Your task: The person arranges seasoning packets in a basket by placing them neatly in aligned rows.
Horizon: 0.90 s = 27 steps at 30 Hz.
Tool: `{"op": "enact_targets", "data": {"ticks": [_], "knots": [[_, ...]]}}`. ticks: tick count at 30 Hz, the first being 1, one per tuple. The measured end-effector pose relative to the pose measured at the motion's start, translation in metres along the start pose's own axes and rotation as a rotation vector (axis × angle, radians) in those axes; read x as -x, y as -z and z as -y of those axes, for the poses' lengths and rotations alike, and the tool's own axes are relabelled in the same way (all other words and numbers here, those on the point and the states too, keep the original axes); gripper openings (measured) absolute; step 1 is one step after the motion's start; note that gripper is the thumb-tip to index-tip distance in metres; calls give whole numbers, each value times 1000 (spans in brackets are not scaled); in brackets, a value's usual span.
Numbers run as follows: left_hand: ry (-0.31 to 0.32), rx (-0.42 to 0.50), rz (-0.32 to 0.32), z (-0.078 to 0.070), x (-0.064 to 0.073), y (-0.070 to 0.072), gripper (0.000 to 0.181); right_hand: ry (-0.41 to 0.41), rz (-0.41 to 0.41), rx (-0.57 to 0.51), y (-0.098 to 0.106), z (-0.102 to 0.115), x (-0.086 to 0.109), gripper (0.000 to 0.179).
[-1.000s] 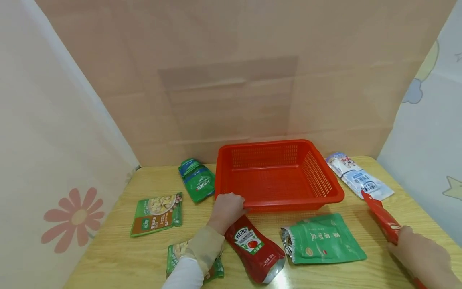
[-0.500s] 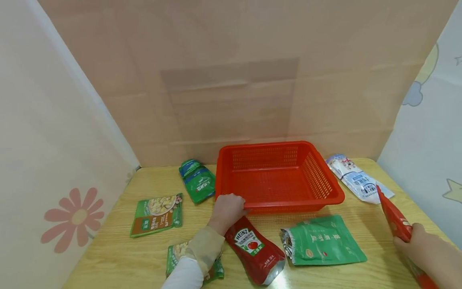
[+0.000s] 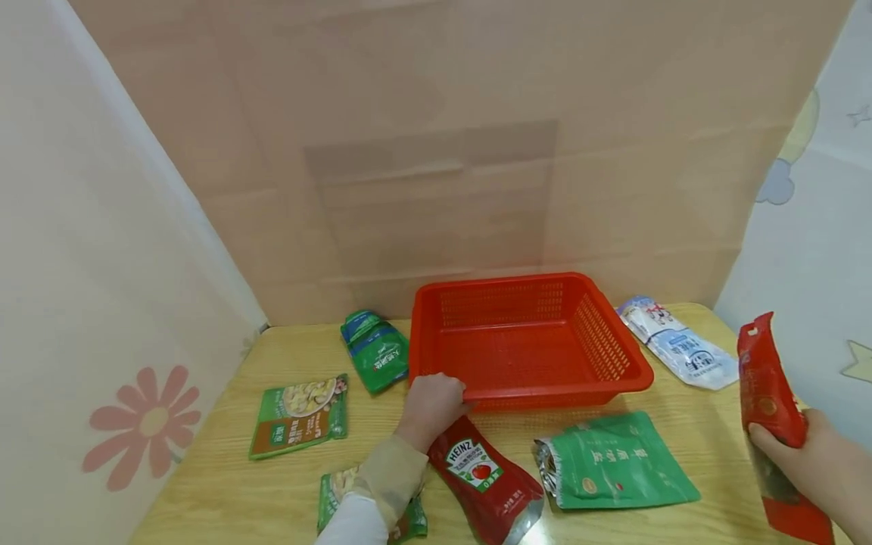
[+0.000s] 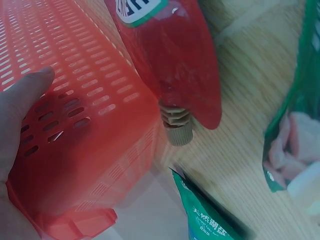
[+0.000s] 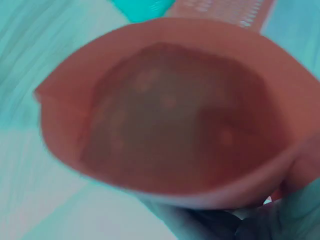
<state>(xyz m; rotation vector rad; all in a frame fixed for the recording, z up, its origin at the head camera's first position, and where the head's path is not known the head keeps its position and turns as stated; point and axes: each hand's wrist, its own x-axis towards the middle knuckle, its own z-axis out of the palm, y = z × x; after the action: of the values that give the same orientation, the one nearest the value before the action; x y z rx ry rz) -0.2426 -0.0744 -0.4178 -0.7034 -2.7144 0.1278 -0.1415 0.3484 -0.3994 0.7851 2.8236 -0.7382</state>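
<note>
One red pouch (image 3: 764, 382) is gripped mid-length by right fingers (image 3: 815, 425).

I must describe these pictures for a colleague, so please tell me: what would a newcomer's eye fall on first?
Probably the red basket near the centre of the head view, its near rim gripped by the left hand. Next, the red pouch in the right hand, at the far right. Third, the Heinz pouch, lying before the basket.

Red pouch (image 3: 768, 397) held, tilted; red basket (image 3: 538, 394) on tbl (image 3: 218, 492).
</note>
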Motion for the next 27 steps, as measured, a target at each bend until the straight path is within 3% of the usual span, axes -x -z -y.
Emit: {"op": "enact_targets", "data": {"ticks": [7, 12, 15, 21, 24, 27], "knots": [[47, 22, 30, 5, 5, 2, 32, 188, 59, -110, 6, 22, 6, 73], [44, 22, 34, 4, 7, 1, 30, 173, 104, -290, 8, 31, 9, 75], [36, 9, 20, 2, 8, 1, 29, 163, 148, -420, 8, 31, 10, 75], [25, -7, -4, -3, 6, 3, 29, 163, 267, -819, 4, 24, 11, 17], [37, -3, 7, -4, 5, 3, 31, 158, 358, -1022, 2, 24, 9, 17], [49, 13, 22, -5, 4, 2, 30, 147, 436, -1139, 0, 24, 8, 21]]}}
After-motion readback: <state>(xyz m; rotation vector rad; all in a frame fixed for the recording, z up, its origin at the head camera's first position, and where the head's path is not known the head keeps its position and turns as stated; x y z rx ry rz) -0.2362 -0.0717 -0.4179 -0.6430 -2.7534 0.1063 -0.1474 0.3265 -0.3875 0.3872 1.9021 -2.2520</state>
